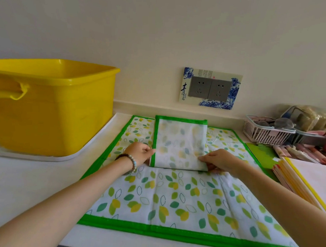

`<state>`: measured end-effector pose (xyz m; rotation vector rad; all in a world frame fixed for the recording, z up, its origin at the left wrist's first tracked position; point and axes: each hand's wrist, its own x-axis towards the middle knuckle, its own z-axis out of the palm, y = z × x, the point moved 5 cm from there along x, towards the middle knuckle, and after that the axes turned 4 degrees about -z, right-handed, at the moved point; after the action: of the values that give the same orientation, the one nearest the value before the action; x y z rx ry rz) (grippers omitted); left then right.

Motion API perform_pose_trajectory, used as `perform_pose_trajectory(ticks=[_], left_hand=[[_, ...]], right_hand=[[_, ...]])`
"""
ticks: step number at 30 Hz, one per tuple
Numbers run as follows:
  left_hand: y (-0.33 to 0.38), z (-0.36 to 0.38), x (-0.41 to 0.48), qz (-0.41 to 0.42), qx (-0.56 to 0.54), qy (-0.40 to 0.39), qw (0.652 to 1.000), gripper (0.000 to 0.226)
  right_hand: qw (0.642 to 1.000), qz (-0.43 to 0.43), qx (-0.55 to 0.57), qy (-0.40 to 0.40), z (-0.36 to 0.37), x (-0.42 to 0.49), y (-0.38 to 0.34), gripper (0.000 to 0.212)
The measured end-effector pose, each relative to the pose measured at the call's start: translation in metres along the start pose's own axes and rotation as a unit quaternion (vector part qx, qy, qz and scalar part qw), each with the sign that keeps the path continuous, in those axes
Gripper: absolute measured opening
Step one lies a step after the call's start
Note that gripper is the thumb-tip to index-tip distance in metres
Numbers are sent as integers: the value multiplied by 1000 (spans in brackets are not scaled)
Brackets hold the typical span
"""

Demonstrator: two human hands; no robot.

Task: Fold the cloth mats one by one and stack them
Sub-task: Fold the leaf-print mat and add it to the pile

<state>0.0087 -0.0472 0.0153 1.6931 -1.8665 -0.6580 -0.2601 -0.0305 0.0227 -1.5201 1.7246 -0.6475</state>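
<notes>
A folded cloth mat [179, 142], white with a pale leaf print and green trim, lies on top of a larger flat leaf-print mat [174, 197] with a green border. My left hand [139, 153], with a bead bracelet on the wrist, pinches the folded mat's near left corner. My right hand [218, 160] pinches its near right corner, thumb on top. The folded mat's near edge is lifted slightly off the mat below. Both forearms reach in from the bottom of the view.
A big yellow plastic tub [52, 104] stands on a white tray at the left. A wall socket plate [209, 88] is behind. At the right sit a white basket [265, 132] of small items, pens and a stack of folders [300, 180].
</notes>
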Motion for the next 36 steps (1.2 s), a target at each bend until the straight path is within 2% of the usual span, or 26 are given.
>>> perform_pose_trajectory(ticks=[4,7,10,12,13,15,18,21,25,33,36], left_hand=[[4,-1,3,-25,6,13,1000,30],[9,-2,-1,-50,28,48,997,39],[18,6,-9,39,88,57,994,54],[23,15,-14,104,140,28,984,55],[23,20,-16,114,155,0,981,54],[18,29,-16,98,170,-50,979,55],[12,36,-14,72,206,-80,973,54],[10,39,-12,60,236,-96,965,53],[7,41,-12,59,254,-109,959,54],[6,42,-13,66,259,-99,959,53],[8,40,-16,65,237,-94,965,55]], right_hand=[[1000,9,1,29,1,-3,-2,21],[998,18,-14,56,1,-7,-5,22],[986,-38,-108,122,2,-10,-11,33],[950,-153,-214,166,12,-22,-21,38],[935,-211,-241,154,23,-30,-26,41],[918,-281,-271,64,52,-45,-32,46],[894,-301,-329,-54,84,-57,-27,51],[888,-289,-344,-94,89,-59,-21,53],[882,-278,-365,-110,74,-58,-9,52],[900,-214,-363,-109,25,-60,27,53],[896,-245,-369,-33,17,-58,10,51]])
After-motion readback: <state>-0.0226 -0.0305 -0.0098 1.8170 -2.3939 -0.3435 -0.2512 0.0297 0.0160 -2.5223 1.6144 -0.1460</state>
